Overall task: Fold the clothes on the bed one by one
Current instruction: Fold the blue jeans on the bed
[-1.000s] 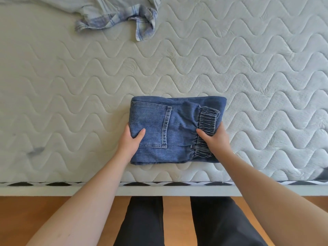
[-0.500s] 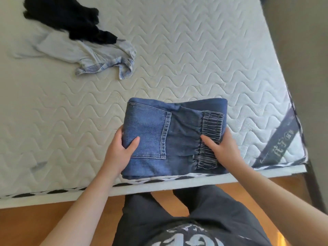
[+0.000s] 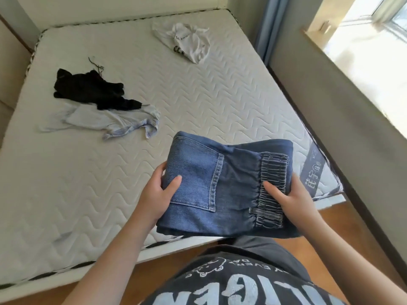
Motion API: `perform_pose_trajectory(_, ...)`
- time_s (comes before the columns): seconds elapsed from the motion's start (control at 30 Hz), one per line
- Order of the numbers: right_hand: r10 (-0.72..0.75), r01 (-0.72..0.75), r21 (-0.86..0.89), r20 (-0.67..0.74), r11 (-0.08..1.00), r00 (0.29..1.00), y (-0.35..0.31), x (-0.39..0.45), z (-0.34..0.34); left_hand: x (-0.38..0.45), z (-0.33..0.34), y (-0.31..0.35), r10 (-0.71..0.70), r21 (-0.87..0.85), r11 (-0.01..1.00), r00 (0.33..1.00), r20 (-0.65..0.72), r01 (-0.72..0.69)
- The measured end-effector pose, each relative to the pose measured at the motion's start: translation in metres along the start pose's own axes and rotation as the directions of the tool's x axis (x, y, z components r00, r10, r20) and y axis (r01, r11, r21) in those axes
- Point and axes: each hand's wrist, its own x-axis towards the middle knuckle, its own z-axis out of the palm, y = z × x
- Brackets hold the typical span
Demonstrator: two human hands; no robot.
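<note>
Folded blue jeans (image 3: 229,186) hang in the air over the near right edge of the white quilted mattress (image 3: 198,102). My left hand (image 3: 157,194) grips their left side, thumb on the back pocket. My right hand (image 3: 290,199) grips the right side, thumb on the elastic waistband. A black garment (image 3: 92,91) lies crumpled at the mattress's left, partly over a pale blue shirt (image 3: 105,122). A white T-shirt (image 3: 187,40) lies bunched near the far edge.
A wall (image 3: 330,119) and a bright window (image 3: 374,40) run along the bed's right side, with a blue curtain (image 3: 267,25) at the far corner. Wooden floor (image 3: 343,230) shows by my legs.
The folded jeans have been lifted off the mattress in both hands and carried up and to the right. The view has risen, showing the whole bed.
</note>
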Motion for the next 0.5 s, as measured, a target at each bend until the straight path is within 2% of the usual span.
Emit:
perform_pose_trajectory(0.23, 0.007, -0.014, -0.036, -0.184, 0.999, 0.983, 0.01, -0.093, -0.022, -0.042, 0.008, 0.019, 0.082, 0.044, 0.995, 0.985, 0.149, -0.09)
perform_pose_trajectory(0.5, 0.099, -0.081, 0.059, -0.416, 0.995, 0.904, 0.046, -0.177, -0.091, -0.085, 0.085, 0.06, 0.127, 0.119, 0.978, 0.942, 0.312, -0.171)
